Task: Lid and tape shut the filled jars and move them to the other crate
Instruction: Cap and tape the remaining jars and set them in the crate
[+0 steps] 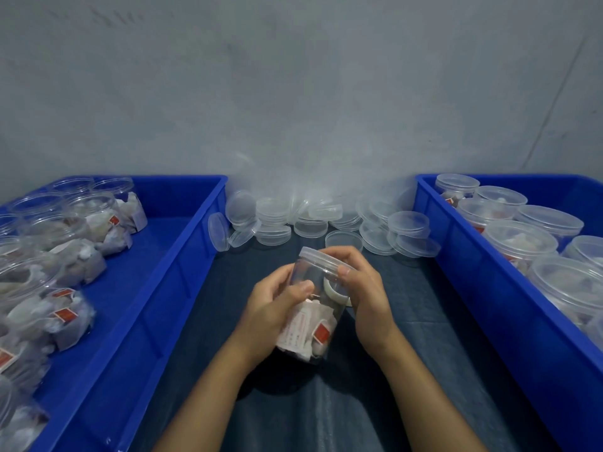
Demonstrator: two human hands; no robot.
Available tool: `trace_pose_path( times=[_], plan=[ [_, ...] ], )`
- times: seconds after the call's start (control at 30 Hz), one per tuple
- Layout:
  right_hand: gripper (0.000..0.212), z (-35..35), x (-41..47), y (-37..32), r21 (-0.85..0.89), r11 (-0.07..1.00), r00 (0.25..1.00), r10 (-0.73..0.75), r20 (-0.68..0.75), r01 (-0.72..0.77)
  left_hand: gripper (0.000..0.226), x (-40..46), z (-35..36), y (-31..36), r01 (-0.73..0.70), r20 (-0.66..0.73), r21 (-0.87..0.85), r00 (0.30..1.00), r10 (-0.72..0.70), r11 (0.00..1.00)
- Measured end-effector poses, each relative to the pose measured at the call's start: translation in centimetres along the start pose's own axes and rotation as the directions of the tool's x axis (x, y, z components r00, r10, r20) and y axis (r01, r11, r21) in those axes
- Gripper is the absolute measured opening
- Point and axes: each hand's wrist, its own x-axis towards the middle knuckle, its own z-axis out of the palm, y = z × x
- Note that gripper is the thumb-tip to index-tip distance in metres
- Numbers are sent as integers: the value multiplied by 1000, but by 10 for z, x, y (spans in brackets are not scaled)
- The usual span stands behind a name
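A clear plastic jar (310, 324) filled with white sachets bearing red tags is held tilted over the dark cloth at the centre. My left hand (272, 305) grips its body from the left. My right hand (363, 288) curls round the clear lid (321, 257) on its top. A white tape roll (336, 288) shows through the jar beside my right palm; whether the hand holds it I cannot tell. The left blue crate (182, 256) holds several open filled jars (58, 243). The right blue crate (456, 256) holds several lidded jars (518, 239).
A heap of loose clear lids (326, 220) lies against the grey wall between the crates. Dark cloth (326, 402) covers the surface between the crates, around my forearms.
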Motion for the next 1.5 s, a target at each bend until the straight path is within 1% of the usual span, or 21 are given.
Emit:
trace_pose_path(
  times=[0.07, 0.13, 0.33, 0.4, 0.47, 0.53, 0.6, 0.77, 0.87, 0.93, 1.0, 1.07, 1.1, 1.17, 1.23, 1.27, 1.3, 1.33, 1.4, 1.43, 1.5],
  plan=[
    [50, 0, 1, 0, 60, 998, 1000, 15, 3, -15, 61, -1, -1, 3, 131, 89, -166, 989, -117, 977],
    [48, 0, 1, 1, 117, 992, 999, 37, 9, -38, 60, -2, -2, 6, 265, 186, -274, 958, -219, 925],
    [50, 0, 1, 3, 156, 985, 996, 63, 59, -71, 75, -5, -6, 13, 512, 416, -393, 840, -349, 764],
    [50, 0, 2, 3, 161, 984, 996, 62, 64, -72, 77, -6, -5, 14, 547, 450, -426, 819, -355, 721],
    [49, -1, 2, 3, 157, 986, 997, 52, 52, -60, 74, -5, -4, 13, 548, 453, -447, 820, -349, 707],
    [49, -2, 3, 3, 159, 986, 998, 52, 44, -58, 70, -4, -3, 11, 516, 416, -447, 843, -340, 731],
    [48, -3, 4, 5, 134, 990, 998, 39, 41, -44, 65, -2, -3, 9, 453, 353, -418, 880, -319, 788],
    [39, -4, 5, 9, 21, 1000, 1000, 18, 15, -18, 53, -1, 0, 6, 252, 118, -242, 966, -230, 937],
    [36, -2, 4, 6, -63, 998, 1000, 10, -6, -11, 47, 2, 4, 5, 70, -24, -68, 997, -72, 995],
    [36, 1, 4, 3, -97, 995, 1000, -8, -11, 7, 51, 1, 6, 3, -56, -85, 105, 994, 65, 993],
    [37, 4, 2, 1, -151, 988, 998, -42, -39, 35, 69, -1, 6, 0, -127, -142, 373, 971, 192, 919],
    [36, 9, 0, 0, -258, 963, 992, -99, -76, 76, 83, -4, 6, -3, -139, -173, 648, 931, 323, 749],
    [35, 12, -1, 0, -304, 949, 989, -119, -90, 87, 87, -5, 7, -4, -148, -163, 734, 909, 383, 663],
    [35, 17, -3, 0, -361, 929, 984, -135, -115, 85, 90, -6, 9, -6, -191, -112, 815, 874, 472, 547],
    [35, 20, -4, -1, -400, 914, 982, -134, -129, 72, 89, -7, 12, -7, -213, -84, 840, 858, 507, 500],
    [35, 20, -4, -2, -410, 909, 982, -135, -129, 71, 89, -7, 12, -7, -208, -95, 831, 861, 500, 516],
    [36, 18, -4, -3, -418, 905, 982, -141, -126, 76, 88, -7, 11, -6, -204, -121, 797, 868, 481, 569],
    [37, 15, -4, -5, -425, 901, 981, -152, -121, 87, 87, -7, 9, -5, -207, -151, 726, 883, 445, 656],
    [41, 8, -3, -9, -391, 915, 982, -154, -106, 101, 80, -4, 5, 1, -219, -152, 458, 935, 319, 861],
    [42, 6, -3, -11, -337, 936, 986, -140, -94, 101, 74, -3, 5, 4, -212, -108, 306, 961, 255, 928],
    [44, 5, -3, -15, -200, 973, 989, -133, -65, 117, 60, -4, 5, 8, -166, -11, 90, 986, 168, 982]
  ],
)
